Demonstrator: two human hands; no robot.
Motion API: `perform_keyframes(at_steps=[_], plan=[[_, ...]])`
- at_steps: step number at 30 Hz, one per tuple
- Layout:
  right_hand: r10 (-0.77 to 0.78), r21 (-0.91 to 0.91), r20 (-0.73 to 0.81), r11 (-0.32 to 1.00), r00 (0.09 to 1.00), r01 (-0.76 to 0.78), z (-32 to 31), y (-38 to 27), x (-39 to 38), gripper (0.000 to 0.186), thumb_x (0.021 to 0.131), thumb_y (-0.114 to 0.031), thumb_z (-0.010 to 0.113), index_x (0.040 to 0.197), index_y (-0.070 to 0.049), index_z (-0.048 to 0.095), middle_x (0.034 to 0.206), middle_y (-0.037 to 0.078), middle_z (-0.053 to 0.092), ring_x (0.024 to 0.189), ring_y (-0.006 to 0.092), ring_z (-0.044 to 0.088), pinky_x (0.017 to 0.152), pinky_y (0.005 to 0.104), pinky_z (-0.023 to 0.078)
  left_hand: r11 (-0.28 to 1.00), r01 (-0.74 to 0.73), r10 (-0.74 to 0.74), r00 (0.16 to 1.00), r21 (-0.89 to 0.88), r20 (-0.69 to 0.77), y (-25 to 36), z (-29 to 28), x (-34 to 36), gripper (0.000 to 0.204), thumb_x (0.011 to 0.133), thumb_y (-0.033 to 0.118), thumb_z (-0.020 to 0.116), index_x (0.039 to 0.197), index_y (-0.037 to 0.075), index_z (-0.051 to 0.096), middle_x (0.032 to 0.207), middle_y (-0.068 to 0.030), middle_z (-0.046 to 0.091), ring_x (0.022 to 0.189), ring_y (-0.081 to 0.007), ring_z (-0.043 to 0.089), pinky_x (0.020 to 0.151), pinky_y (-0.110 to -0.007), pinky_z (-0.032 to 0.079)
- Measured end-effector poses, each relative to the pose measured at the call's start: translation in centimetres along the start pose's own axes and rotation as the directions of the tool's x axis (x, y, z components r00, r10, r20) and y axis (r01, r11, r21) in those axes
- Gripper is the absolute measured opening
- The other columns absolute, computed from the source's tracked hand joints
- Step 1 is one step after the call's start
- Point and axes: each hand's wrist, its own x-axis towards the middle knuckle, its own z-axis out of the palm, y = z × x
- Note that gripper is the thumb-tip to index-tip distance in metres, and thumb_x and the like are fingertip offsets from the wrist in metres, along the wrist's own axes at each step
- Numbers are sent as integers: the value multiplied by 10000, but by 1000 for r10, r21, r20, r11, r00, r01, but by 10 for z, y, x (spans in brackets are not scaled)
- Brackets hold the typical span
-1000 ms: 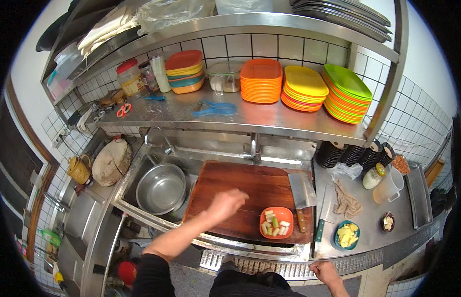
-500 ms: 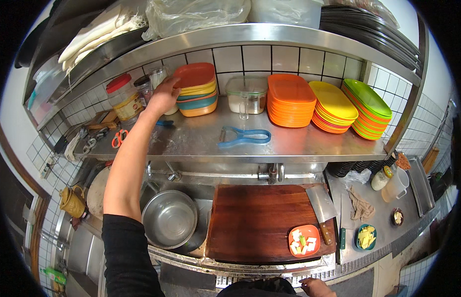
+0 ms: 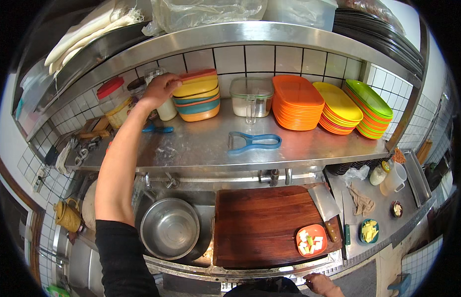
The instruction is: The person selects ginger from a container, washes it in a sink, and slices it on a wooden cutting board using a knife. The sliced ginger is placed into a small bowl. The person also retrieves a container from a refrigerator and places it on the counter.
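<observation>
At the back left of the steel shelf, my left hand [image 3: 161,90] reaches up to a stack of small plastic bowls. Its fingers are closed on the left edge of the tilted upper bowls, a red one [image 3: 200,74] over yellow ones [image 3: 198,88]. Below them sit blue-green and orange bowls [image 3: 201,113]. My right hand [image 3: 322,284] is low by the counter's front edge, its fingers curled and shadowed. Nearest to it is an orange-red dish [image 3: 311,240] of white and green chopped pieces, on the wooden cutting board [image 3: 260,222].
A cleaver [image 3: 323,204] lies on the board's right side, with a green-handled knife [image 3: 346,232] beside it. A metal basin [image 3: 169,228] sits in the sink. Along the shelf are a blue peeler [image 3: 255,142], a clear container [image 3: 251,98], stacked orange plates [image 3: 296,99] and jars [image 3: 116,101].
The upper bowls have tilted at the left hand, so the red one's face shows less. The view has shifted slightly. My right hand has come a little further into view.
</observation>
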Motion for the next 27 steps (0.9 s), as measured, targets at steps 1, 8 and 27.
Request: perform_keyframes(at_steps=[1, 8, 27], plan=[[-14, -18, 28, 1000, 1000, 14, -3, -4, 3, 200, 769, -75, 540, 906, -31, 678, 998, 157, 657, 895, 305, 630, 790, 382, 519, 1000, 21, -21, 1000, 1, 2, 1, -4, 3, 263, 909, 251, 587, 1013, 12, 622, 834, -89, 641, 706, -147, 581, 641, -299, 472], [-256, 204, -153, 937, 955, 283, -114, -87, 66, 247, 861, -165, 625, 1070, -34, 635, 965, 178, 643, 823, 323, 645, 731, 385, 530, 996, -83, 82, 996, -31, -40, 16, -1, 13, 276, 918, 277, 571, 1000, 18, 622, 761, -62, 617, 652, -129, 549, 595, -294, 443], [-207, 648, -588, 458, 782, 609, -197, -265, 200, 537, 914, -125, 564, 1330, -6, 246, 1129, 142, 532, 1020, 183, 555, 810, 332, 494, 849, -478, 516, 843, 226, -153, 116, 63, -266, 150, 705, 81, 727, 837, 70, 656, 844, -50, 623, 667, -229, 593, 571, -320, 476]])
